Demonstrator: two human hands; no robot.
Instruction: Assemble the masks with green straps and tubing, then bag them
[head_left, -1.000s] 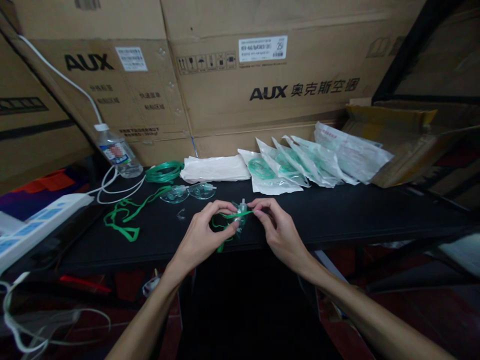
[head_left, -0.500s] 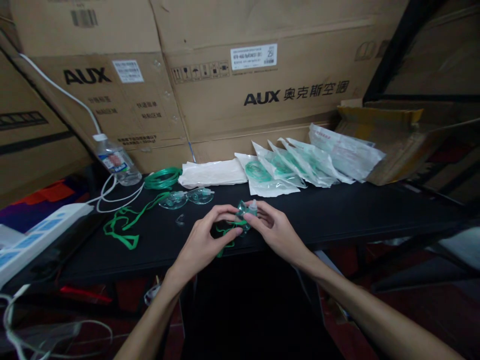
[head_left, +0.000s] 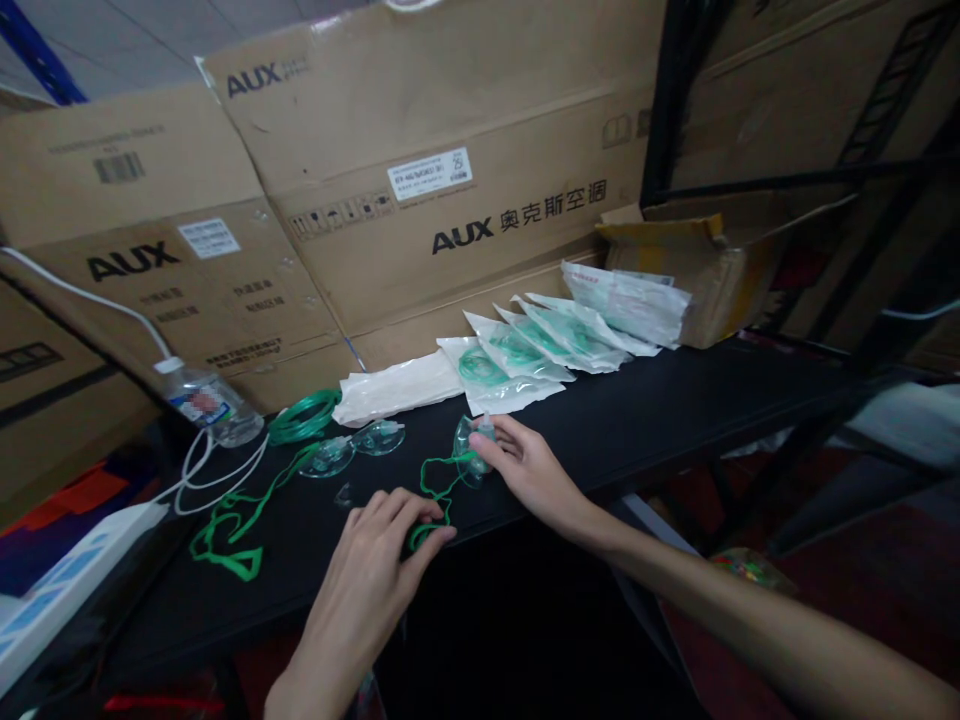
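Note:
In the head view my right hand (head_left: 517, 465) grips a clear oxygen mask (head_left: 466, 462) by its small connector end, thumb in front and fingers behind. A thin green elastic strap (head_left: 444, 492) runs from this mask down to my left hand (head_left: 375, 560). There my thumb and fingers close around the bunched end of the strap, at the table's front edge. To the left, two more clear masks (head_left: 328, 457) lie side by side on the black table (head_left: 630, 420), with another green strap (head_left: 241, 535) trailing from them. A small clear piece (head_left: 343, 495) lies just in front of them.
Coiled green tubing (head_left: 304, 417) and white folded packaging (head_left: 397, 388) lie behind the masks. Several sealed pouches (head_left: 517, 355) lean in a row toward an open carton (head_left: 720, 260). A bottle (head_left: 214, 402) and a power strip (head_left: 75, 590) are at left.
My left hand has moved away from the mask, down and left, drawing the green strap out. My right hand keeps hold of the mask. The camera view has tilted and shifted right.

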